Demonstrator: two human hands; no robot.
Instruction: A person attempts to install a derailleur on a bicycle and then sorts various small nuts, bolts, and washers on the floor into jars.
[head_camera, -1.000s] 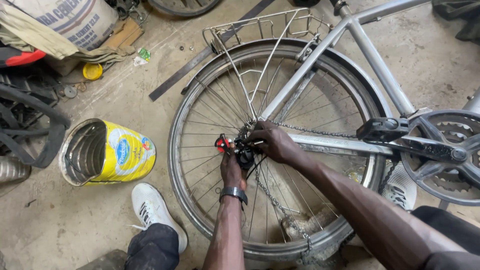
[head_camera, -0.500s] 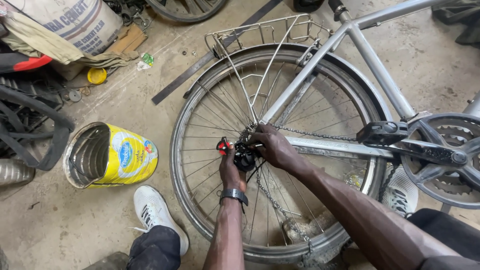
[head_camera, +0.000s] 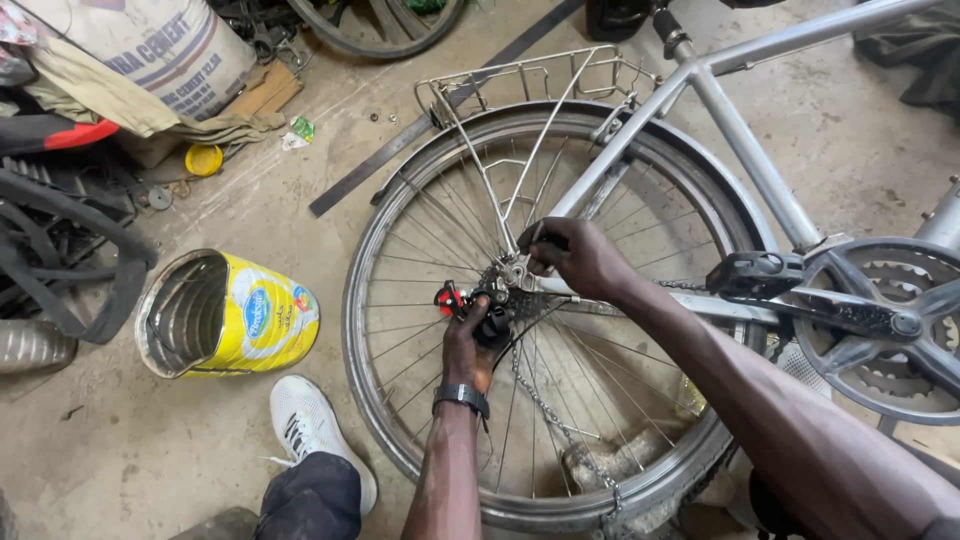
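A silver bicycle stands over the concrete floor, its rear wheel (head_camera: 400, 250) in the middle of the view. My left hand (head_camera: 470, 345), with a black watch on the wrist, grips the black derailleur at the hub beside a small red part (head_camera: 447, 297). My right hand (head_camera: 577, 256) reaches in from the right and is closed on a small dark tool or part at the axle (head_camera: 513, 272). The loose chain (head_camera: 545, 410) hangs down from the hub across the spokes. A wire rack (head_camera: 520, 80) sits over the mudguard.
A yellow tin can (head_camera: 230, 315) lies on its side to the left. My white shoe (head_camera: 310, 425) is by the wheel. The pedal (head_camera: 755, 272) and chainring (head_camera: 890, 325) are at right. A cement sack (head_camera: 150, 45), a flat metal bar (head_camera: 390, 160) and tyres lie at the back.
The view has shifted slightly; both hands stay at the hub, the right hand having moved a little up onto the axle end.
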